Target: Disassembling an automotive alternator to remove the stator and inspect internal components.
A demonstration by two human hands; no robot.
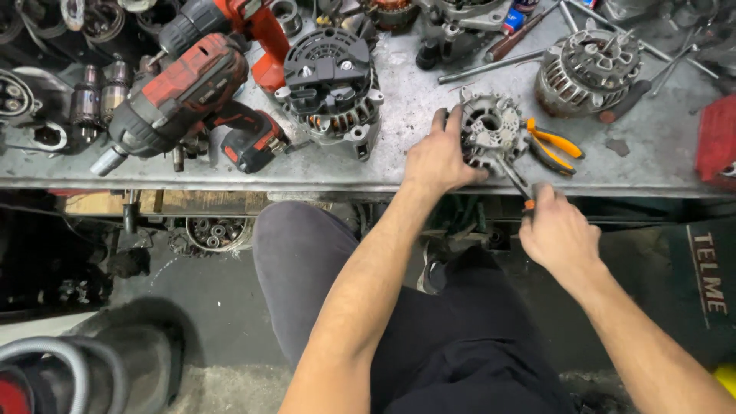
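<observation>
1. At the near edge of the table [414, 100], a round grey metal part [491, 130] with a centre hole is pinned down by the left hand [438, 157], whose fingers are curled over the part's left side and top rim, pressing it against the table.
2. Just below and to the right of that hand, the right hand [558, 230] is closed around the handle of a slim tool [515, 180]; only an orange fleck of the handle shows at the fist, and the metal shaft runs up and to the left until its tip meets the lower right of the part.
3. Directly right of the held part, touching or nearly touching it, a pair of orange-handled pliers [553, 144] is laid flat, untouched.
4. Farther up and right of the right hand, a finned round motor housing [586, 70] is seen; up and left of the left hand, a black-capped alternator [331, 88] stands, and well to the left two red power drills [180, 96] are lying.
5. The step in hand is judged to be the working of a fastener or joint on the part's lower edge with the tool tip; whether it is being turned or pried cannot be told.
6. For the next move, steady downward pressure from the left hand would be called for, so that the part is not spun or pushed off the table edge while force is applied through the tool.
</observation>
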